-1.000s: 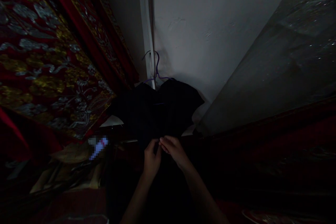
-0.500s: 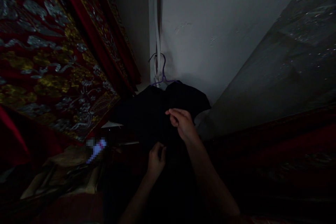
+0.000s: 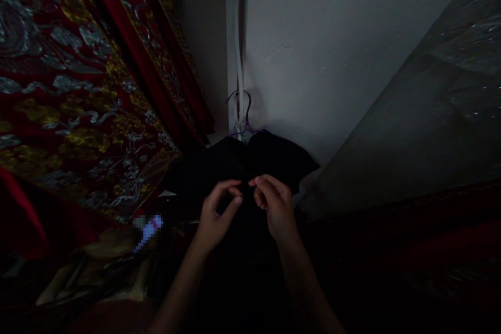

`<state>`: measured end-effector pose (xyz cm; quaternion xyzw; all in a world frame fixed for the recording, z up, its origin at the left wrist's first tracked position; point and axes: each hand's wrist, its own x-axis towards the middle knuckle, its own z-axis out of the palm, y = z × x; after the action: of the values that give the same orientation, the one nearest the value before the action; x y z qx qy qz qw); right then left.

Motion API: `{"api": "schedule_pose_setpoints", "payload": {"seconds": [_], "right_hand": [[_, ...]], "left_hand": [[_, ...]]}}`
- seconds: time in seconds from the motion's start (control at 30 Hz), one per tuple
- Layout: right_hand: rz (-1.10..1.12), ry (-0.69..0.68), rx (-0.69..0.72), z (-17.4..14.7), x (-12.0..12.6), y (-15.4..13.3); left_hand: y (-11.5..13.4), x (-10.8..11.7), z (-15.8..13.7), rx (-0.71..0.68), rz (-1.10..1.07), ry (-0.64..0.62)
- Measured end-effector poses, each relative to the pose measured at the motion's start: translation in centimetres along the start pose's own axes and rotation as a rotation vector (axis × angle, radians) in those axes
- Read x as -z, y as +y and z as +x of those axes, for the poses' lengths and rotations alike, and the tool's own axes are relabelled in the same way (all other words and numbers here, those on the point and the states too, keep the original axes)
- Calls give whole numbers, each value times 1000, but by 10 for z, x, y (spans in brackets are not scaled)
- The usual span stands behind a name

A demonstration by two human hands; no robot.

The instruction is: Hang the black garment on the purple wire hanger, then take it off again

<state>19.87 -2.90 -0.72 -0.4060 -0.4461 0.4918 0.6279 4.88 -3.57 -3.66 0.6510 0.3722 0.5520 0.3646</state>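
Observation:
A black garment (image 3: 284,156) hangs by its shoulders on a thin purple hanger (image 3: 249,109). My right hand (image 3: 277,206) is in front of the garment's upper middle, thumb and forefinger pressed together; whatever they pinch is too dark to see. Just left of it, my left hand (image 3: 217,214) is raised to about the same height. Its fingers curve, with a gap between forefinger and thumb, and nothing shows between them. The two sets of fingertips face each other, a small space apart. The garment's lower part fades into shadow.
The hanger's hook catches a white strap (image 3: 237,52) running down the wall corner. Red cloth with gold and silver embroidery (image 3: 90,88) hangs at left. Below it stands a wooden chair-like frame (image 3: 133,282) near a blurred pale blue item (image 3: 149,230). Shiny clear plastic (image 3: 469,73) covers something at right.
My left hand has risen from lower on the garment to beside my right hand, its fingers parting. The right hand keeps its pinch at nearly the same spot. The view has shifted slightly.

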Motion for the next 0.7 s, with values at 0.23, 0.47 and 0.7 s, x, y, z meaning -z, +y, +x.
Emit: {"api": "schedule_pose_setpoints", "payload": {"seconds": [0.23, 0.47, 0.7], "right_hand": [[-149, -60, 147, -11, -1, -41], [-303, 54, 142, -1, 5, 17], [-303, -76, -36, -31, 14, 70]], "left_hand": [[55, -9, 44, -454, 324, 35], [66, -11, 34, -557, 477, 210], [58, 58, 22, -218, 7, 879]]}}
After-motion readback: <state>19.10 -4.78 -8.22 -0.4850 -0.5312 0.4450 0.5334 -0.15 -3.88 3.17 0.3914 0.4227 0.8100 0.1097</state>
